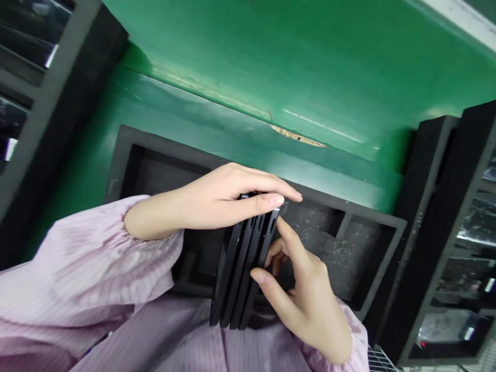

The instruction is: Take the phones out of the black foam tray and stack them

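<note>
head view: left hand (217,201) clamps 4 black slabs (244,268) on edge over foam tray (372,279); right hand (306,294) pinches the outermost. judged step: separating 1; next needs a clean peel.

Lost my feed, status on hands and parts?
Left hand clamps top of black slab stack. Right hand steadies its side. Foam tray beneath.
</note>
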`<state>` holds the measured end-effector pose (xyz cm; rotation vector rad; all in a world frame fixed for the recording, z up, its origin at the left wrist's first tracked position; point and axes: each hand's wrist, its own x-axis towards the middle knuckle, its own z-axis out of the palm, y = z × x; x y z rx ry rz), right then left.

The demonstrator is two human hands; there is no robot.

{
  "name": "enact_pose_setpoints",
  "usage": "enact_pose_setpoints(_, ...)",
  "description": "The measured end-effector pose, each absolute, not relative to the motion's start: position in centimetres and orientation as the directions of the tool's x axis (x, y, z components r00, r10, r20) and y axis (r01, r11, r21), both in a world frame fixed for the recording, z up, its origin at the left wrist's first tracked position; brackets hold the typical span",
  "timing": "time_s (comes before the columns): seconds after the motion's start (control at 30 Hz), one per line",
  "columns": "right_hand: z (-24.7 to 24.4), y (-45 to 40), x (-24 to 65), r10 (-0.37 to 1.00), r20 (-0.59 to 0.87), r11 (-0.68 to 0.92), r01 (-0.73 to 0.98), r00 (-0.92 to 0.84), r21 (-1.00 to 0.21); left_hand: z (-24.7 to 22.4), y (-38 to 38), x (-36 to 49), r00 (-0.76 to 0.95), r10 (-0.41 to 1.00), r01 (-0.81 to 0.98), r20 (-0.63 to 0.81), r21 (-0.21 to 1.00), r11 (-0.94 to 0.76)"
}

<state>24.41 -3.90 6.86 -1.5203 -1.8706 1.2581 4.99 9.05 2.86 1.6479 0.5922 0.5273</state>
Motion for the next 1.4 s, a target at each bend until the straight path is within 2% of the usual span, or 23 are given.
enact_pose_setpoints(0.3, 6.8, -3.7, 24.1, 0.926, -0.223, -0.018, 0.555, -0.304, -0.831, 3.0, 9.3, 4.8, 0.777, 0.627, 0.103, -0.057, 0.994, -0.037)
enact_pose_setpoints(0.5, 6.9, -3.6, 24.1, 0.926, -0.244, -0.048, 0.553, -0.288, -0.832, 2.9, 9.5, 4.4, 0.823, 0.567, 0.119, 0.033, 0.966, -0.23)
enact_pose_setpoints(0.6, 6.9, -3.6, 24.0, 0.926, -0.243, -0.045, 0.555, -0.288, -0.831, 2.9, 9.5, 4.4, 0.834, 0.55, 0.123, 0.037, 0.96, -0.252)
enact_pose_setpoints(0.93, 6.8, -3.6, 24.1, 0.927, -0.239, -0.041, 0.557, -0.288, -0.83, 3.5, 9.2, 4.7, 0.776, 0.62, 0.124, -0.118, 0.992, 0.033)
enact_pose_setpoints(1.07, 6.8, -3.4, 24.1, 0.929, -0.216, -0.012, 0.561, -0.299, -0.828, 3.6, 9.2, 4.9, 0.739, 0.658, 0.128, -0.143, 0.989, 0.071)
enact_pose_setpoints(1.3, 6.8, -3.1, 23.8, 0.937, -0.181, 0.039, 0.603, -0.299, -0.796, 3.5, 9.4, 4.8, 0.745, 0.637, 0.094, -0.196, 0.977, 0.19)
enact_pose_setpoints(1.4, 6.7, -2.8, 23.6, 0.946, -0.124, 0.102, 0.643, -0.298, -0.759, 3.8, 9.6, 4.6, 0.798, 0.584, 0.079, -0.149, 0.986, 0.145)
